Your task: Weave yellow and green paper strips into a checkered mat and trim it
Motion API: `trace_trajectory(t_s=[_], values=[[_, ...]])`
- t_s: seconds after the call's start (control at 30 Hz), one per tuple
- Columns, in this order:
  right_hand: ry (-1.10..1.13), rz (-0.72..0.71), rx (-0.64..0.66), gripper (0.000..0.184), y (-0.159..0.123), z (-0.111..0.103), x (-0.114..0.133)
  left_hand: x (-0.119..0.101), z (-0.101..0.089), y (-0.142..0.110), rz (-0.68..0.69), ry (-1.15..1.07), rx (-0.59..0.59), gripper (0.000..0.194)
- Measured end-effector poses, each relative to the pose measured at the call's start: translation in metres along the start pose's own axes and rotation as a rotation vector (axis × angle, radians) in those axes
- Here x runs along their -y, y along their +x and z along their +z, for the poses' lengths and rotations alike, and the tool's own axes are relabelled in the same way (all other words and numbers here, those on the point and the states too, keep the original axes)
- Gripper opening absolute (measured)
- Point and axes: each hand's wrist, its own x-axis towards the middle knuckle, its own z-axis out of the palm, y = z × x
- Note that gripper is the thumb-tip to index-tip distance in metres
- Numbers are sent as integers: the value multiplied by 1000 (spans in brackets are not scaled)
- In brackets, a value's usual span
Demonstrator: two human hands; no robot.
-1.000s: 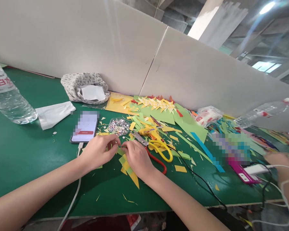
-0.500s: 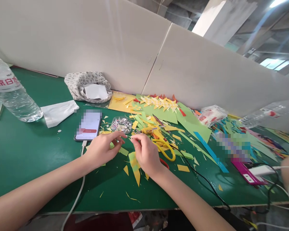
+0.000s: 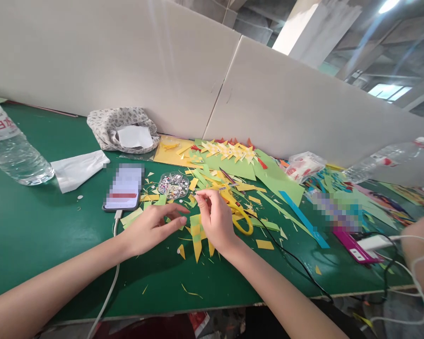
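Note:
My left hand (image 3: 157, 228) hovers over the green table with its thumb and fingers apart and nothing between them. My right hand (image 3: 215, 219) is closed in a pinch, and whatever sits at its fingertips is too small to make out. Below and between the hands lies a woven yellow-and-green paper piece (image 3: 196, 235), partly covered by my right hand. Just beyond the fingers is a clear, flower-shaped case (image 3: 173, 185) of small googly eyes and beads. A yellow glue gun (image 3: 229, 195) and yellow-handled scissors (image 3: 246, 226) lie right of my right hand.
A phone (image 3: 125, 188) on a white cable lies left of my hands. Behind are a cloth pouch (image 3: 108, 125) and a finished-looking woven paper fish shape (image 3: 229, 151). Water bottles (image 3: 17, 146) stand or lie at both sides. Another person's arm (image 3: 422, 249) rests at the right edge.
My hands have drawn apart: the left has opened and dropped away from the right fingertips. My right hand stays pinched. The whole view has shifted slightly.

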Motion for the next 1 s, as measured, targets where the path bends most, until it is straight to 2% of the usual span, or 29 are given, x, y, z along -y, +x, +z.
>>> trace_trajectory(t_s=[0.17,0.23,0.37,0.43,0.57,0.67,1.0], values=[[78,31,23,14,-1,2,6,3,11,2,-6,-145,50,26],[61,-23,-21,11,3,-2,8,9,13,4,-62,-241,45,27],[-37,-219,-142,8,10,-15,9,14,10,8,-210,-436,-5,26],[-66,-305,-121,10,11,-19,9,13,7,9,-228,-497,-41,24],[-117,-407,18,13,6,-14,11,9,5,9,-214,-597,-86,22],[-148,-416,50,13,3,-9,12,10,6,8,-182,-610,-74,21],[-180,-388,40,14,2,-10,12,15,8,10,-168,-557,-69,19]])
